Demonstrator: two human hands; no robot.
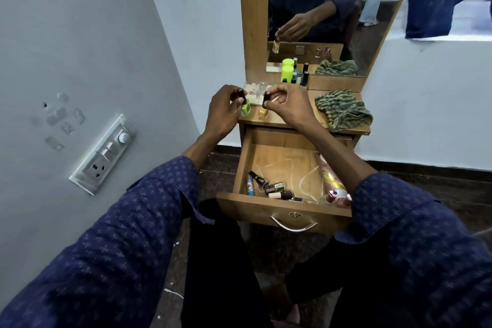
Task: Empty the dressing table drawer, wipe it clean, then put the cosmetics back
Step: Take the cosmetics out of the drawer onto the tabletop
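Grey wall point(80, 34) to the left of the hands, carrying a switch and socket panel point(102, 158). Mirror point(319, 8) in a wooden frame, rising behind the hands and reflecting one of them with a small bottle. Dressing table surface point(298, 121) directly beneath the hands. Drawer point(282, 210), pulled open below and nearer than the hands, with a curved metal handle point(294, 225) on its front; it is not yet emptied. Green striped cloth point(343, 112), crumpled on the surface just right of the right hand. Pink and yellow tube point(331, 178), lying along the drawer's right side under the right forearm. Cluster of small nail polish bottles point(274, 189), lying on their sides in the drawer's near left part. Green-capped container point(287, 73), standing at the back of the surface beyond the hands, beside several dark bottles. Left hand point(226, 109), fingers curled round the dark cap of a bright green bottle point(246, 108), held upright at the surface's left edge. Right hand point(287, 106), thumb and fingertips pinching the dark cap of a yellow bottle point(263, 112), whose base is at the surface; whether it touches cannot be told. The two bottles stand near each other, apart.
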